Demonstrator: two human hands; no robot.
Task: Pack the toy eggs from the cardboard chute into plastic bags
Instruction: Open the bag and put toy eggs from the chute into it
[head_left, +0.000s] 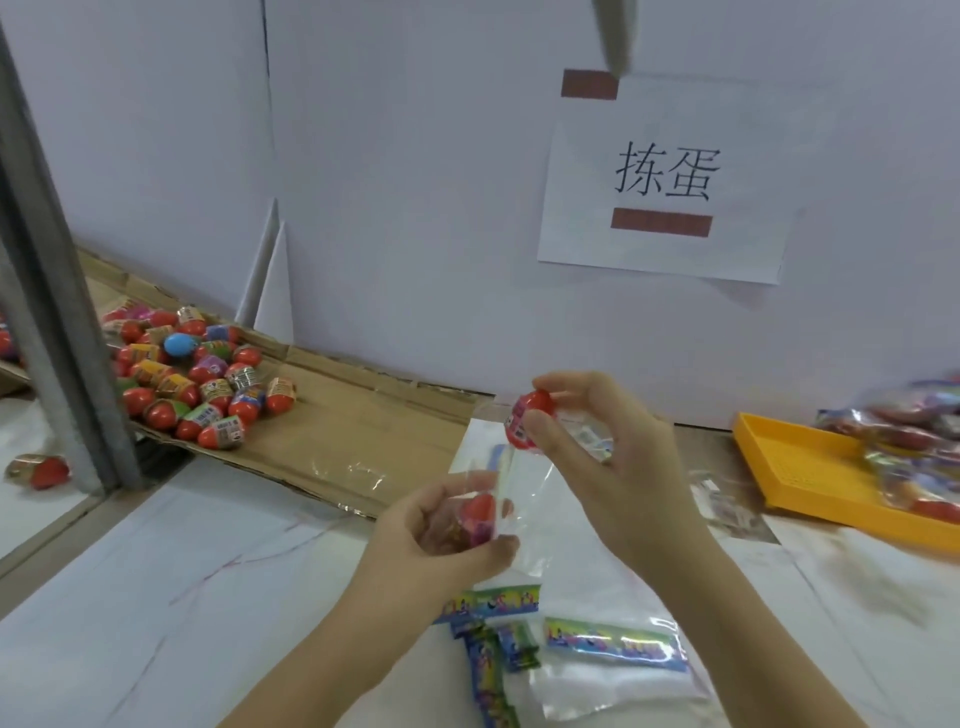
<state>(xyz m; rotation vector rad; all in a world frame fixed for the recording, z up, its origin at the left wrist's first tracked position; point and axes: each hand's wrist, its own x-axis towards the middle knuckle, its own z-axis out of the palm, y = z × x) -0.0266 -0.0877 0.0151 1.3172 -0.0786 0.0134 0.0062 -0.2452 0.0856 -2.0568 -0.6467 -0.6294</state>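
left hand (441, 525): grips bagged egg (478, 512) | right hand (597, 447): pinches red egg (530, 418) | chute (337, 415): eggs piled

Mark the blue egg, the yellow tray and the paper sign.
blue egg (178, 345): head view, middle of its shell.
yellow tray (797, 462): head view, bare floor at left.
paper sign (667, 174): head view, printed characters.

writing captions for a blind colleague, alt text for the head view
The right hand holds a red toy egg above a clear plastic bag, which the left hand grips with another egg inside. More eggs lie on a cardboard chute at left.
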